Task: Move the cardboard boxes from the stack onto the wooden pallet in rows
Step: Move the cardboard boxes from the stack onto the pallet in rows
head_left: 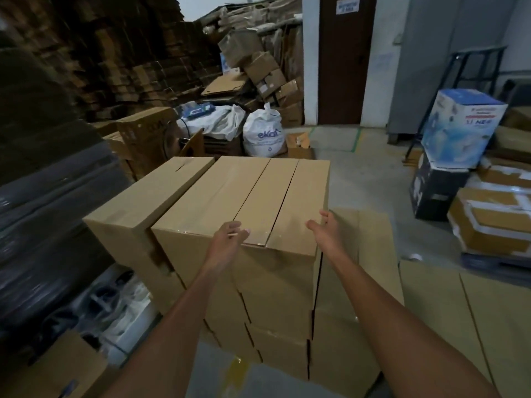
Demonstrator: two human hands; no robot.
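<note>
Top box (244, 196) sits on the stack straight ahead, long axis running away from the person. Left hand (227, 239) open at near edge, right hand (323, 228) open at right-hand corner; neither gripped yet.

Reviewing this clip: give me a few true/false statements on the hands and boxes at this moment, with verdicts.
1. Both hands are at the top cardboard box of the stack. True.
2. The right hand grips a tape roll. False: it is open at the box's right corner.
3. The left hand rests at the box's near top edge. True.
4. The white sack sits on the stack. False: it stands on the floor behind.
</note>
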